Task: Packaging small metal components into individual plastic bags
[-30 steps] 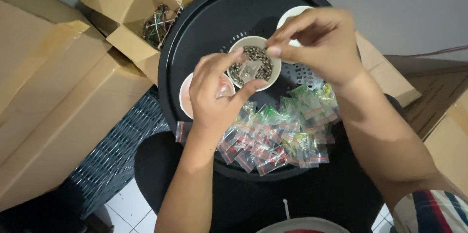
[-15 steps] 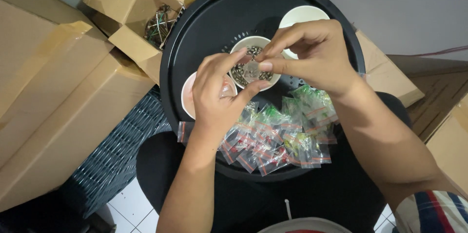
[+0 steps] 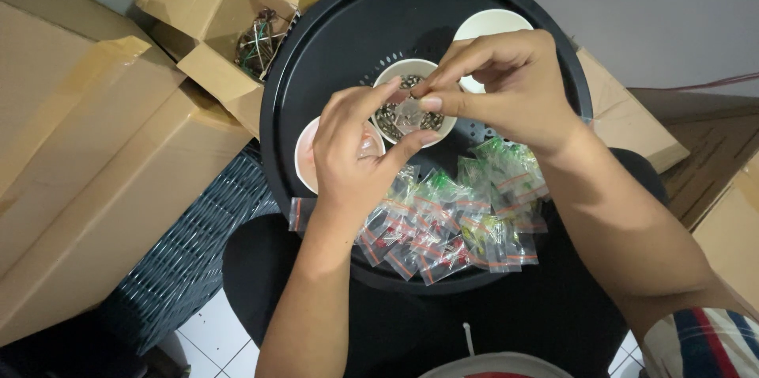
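I see my left hand [image 3: 352, 153] and right hand [image 3: 506, 85] both pinching a small clear plastic bag [image 3: 409, 115] above the white bowl of dark beads [image 3: 389, 77]. Light, limp, slippery; I judge the edges grip best.

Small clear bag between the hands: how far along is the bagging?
Done: a pile of filled bags lies on the black tray. In hand: the left hand and right hand hold a small clear bag over the middle bowl. Left: that bowl holds many small dark parts; I cannot tell what the other two bowls hold.
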